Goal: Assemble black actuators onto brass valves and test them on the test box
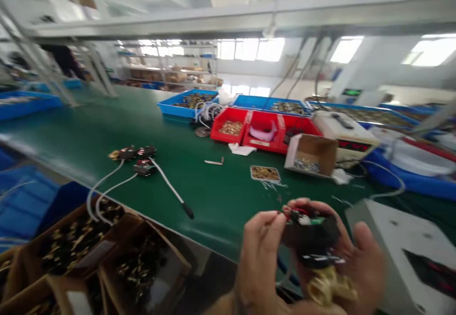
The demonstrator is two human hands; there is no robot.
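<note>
A motorised valve [309, 239] is between my hands above the near edge of the green bench. Its black housing is uncovered at the top, showing red wires and a bit of green circuit board, and a brass valve body [329, 286] sticks out below. My left hand [260, 253] is closed, thumb and fingers pinching the housing's left side by the red wires. My right hand [366, 262] wraps round the back and right side, with its thumb raised and blurred. On the bench at left lie several similar assemblies [144, 165] with pale cables.
Red bins [230, 127] with small parts stand across the green bench [192, 177], with blue trays [188, 103] behind. A small parts tray [265, 173], a cardboard box [309, 156] and a power supply [347, 134] sit nearby. Cartons [142, 262] are at lower left; a grey box [402, 248] is at right.
</note>
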